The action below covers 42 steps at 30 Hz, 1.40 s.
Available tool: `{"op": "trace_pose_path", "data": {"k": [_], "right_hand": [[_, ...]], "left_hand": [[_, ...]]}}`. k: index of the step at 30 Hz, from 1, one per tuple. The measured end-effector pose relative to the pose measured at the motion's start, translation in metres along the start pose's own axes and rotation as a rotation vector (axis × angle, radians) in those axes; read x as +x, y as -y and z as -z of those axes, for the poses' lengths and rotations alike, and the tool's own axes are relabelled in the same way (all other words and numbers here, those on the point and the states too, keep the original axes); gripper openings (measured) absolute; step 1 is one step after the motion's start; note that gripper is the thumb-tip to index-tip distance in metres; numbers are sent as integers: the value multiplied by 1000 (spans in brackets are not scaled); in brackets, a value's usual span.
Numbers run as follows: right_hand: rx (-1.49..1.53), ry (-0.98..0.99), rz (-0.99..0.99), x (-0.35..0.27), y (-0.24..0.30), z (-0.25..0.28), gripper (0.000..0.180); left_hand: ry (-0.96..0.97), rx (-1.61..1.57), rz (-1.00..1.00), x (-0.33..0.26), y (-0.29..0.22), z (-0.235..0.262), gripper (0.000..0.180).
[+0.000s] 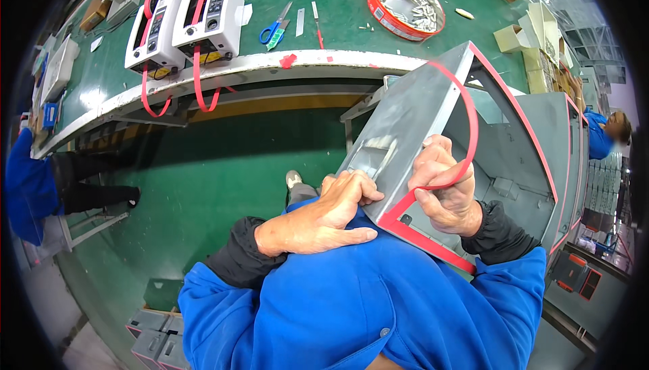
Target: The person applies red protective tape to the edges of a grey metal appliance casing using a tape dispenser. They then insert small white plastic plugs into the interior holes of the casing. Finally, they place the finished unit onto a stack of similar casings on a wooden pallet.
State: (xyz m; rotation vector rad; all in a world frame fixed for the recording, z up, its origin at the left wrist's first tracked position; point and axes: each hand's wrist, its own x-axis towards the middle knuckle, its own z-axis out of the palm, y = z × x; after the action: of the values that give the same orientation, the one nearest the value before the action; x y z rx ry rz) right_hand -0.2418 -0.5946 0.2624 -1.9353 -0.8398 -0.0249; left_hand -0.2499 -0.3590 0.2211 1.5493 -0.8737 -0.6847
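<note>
A grey sheet-metal box leans tilted against my front, its open side framed by a red strip along the rim. My left hand grips the box's near lower corner, fingers bent against the side panel and thumb stretched out below. My right hand pinches a loose red strip between thumb and fingers at the left edge of the opening. From the pinch the strip loops up toward the box's top edge. Below the pinch, red strip lies flat along the rim to the near corner. My fingertips partly hide the edge.
On the green workbench stand two white tape dispensers with red strips hanging down. Blue-handled scissors, a metal ruler and a red round tin of small white pieces lie there. More grey boxes stand right. Co-workers appear at both sides.
</note>
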Motion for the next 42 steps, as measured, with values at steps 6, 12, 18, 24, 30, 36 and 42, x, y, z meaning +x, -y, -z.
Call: {"op": "trace_pose_path", "data": {"k": [6, 12, 18, 24, 30, 36, 42], "right_hand": [[69, -104, -6, -1, -1, -7, 24], [41, -90, -44, -1, -1, -6, 15], [35, -71, -44, -1, -1, -4, 16], [48, -83, -8, -2, -2, -6, 24], [50, -90, 5, -3, -3, -6, 26], [75, -112, 101, -4, -6, -3, 27], [317, -440, -159, -2, -17, 3, 17]], "left_hand": [[-1, 17, 18, 2, -2, 1, 47], [7, 29, 33, 3, -4, 3, 48], [-5, 37, 21, 5, -5, 2, 48], [-19, 24, 20, 7, -5, 1, 46], [-53, 12, 29, 11, -7, -4, 40], [-94, -6, 74, 12, -6, -11, 34], [-137, -59, 73, 13, -6, -15, 34]]}}
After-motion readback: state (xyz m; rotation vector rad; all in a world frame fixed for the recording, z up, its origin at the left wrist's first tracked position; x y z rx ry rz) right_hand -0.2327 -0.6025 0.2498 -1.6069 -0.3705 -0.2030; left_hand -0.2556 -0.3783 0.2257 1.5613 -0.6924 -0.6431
